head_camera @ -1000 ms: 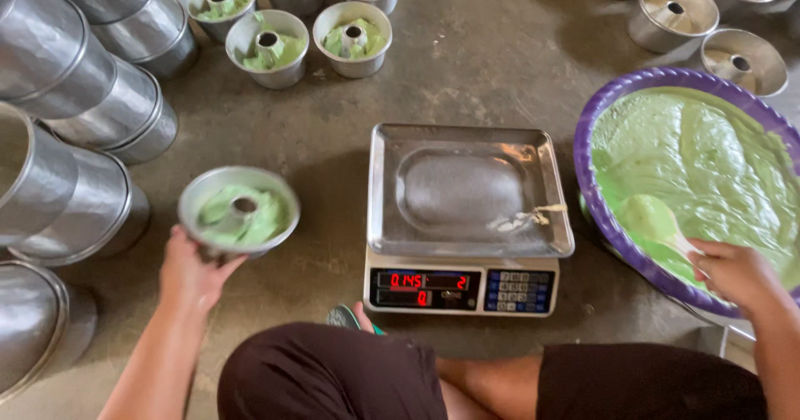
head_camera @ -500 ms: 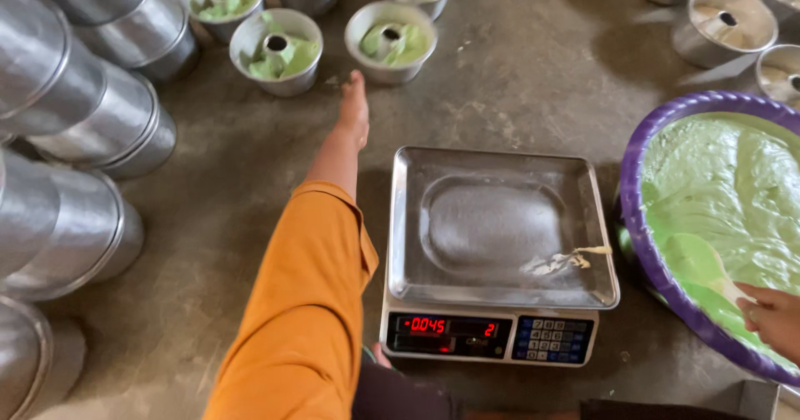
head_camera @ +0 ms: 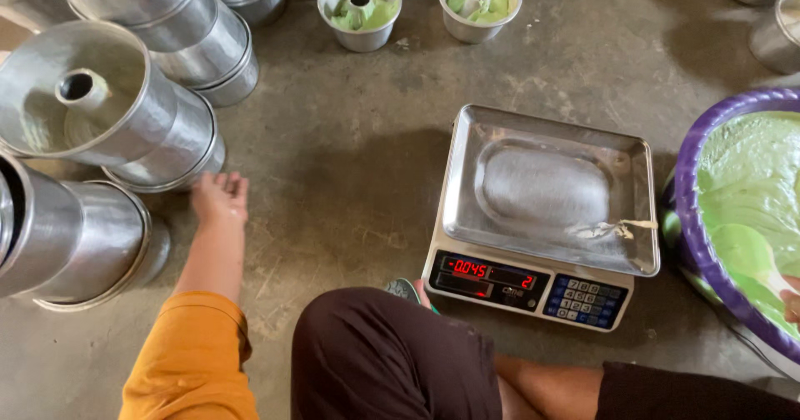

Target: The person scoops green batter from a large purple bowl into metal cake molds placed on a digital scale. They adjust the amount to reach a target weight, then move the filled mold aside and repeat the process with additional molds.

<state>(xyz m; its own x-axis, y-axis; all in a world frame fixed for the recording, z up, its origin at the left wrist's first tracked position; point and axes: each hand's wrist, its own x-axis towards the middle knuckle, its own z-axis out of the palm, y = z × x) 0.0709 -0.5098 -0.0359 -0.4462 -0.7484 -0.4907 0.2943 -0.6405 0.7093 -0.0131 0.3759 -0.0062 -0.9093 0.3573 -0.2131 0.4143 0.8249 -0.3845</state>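
- Two hands are mine here, though only the left hand (head_camera: pixel 220 199) shows in full — it lies low over the concrete floor (head_camera: pixel 350 162) with fingers loosely spread, holding nothing, its fingertips just beside the rim of the nearest empty tube pan (head_camera: pixel 171 149).
- That pan lies on its side in a nested stack of metal tube pans (head_camera: pixel 100 112) at the left of the head view; more stacks lie above and below it.
- My right hand (head_camera: pixel 792 299) is cut off by the right edge — I see only a sliver at the handle of a green ladle (head_camera: pixel 746 257), so I cannot tell how it grips.
- The ladle rests in pale green batter (head_camera: pixel 750 187) inside a purple basin (head_camera: pixel 687 195).
- A digital scale (head_camera: pixel 542 220) stands on the floor between my hands, its steel tray bare apart from a smear of batter.
- At the top, two small pans of batter (head_camera: pixel 360 7) stand well apart from my left hand.
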